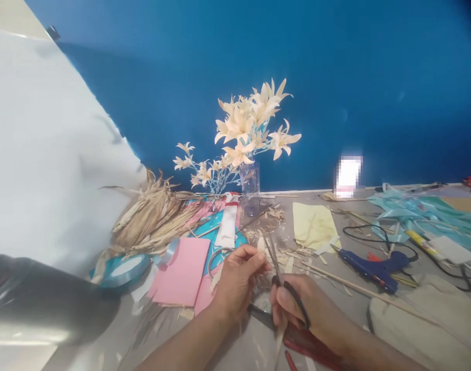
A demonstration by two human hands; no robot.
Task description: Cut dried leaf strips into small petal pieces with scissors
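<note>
Right hand (304,309) grips black scissors (285,286), blades parted and pointing up, just in front of the vase (250,188), while left hand (237,278) pinches a pale husk strip (261,246) beside them; advise holding the strip taut near the blades.

Scissors (287,288) black-handled; glue gun (368,265) blue; paper sheet (181,270) pink; flowers (254,123) cream; wall (335,77) blue; tape roll (121,270) probably teal.

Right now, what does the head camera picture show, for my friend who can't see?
A right hand works black-handled scissors on a pale dried-leaf strip pinched by the left hand. Behind stand cream handmade flowers in a clear bottle; a blue glue gun lies right.
</note>
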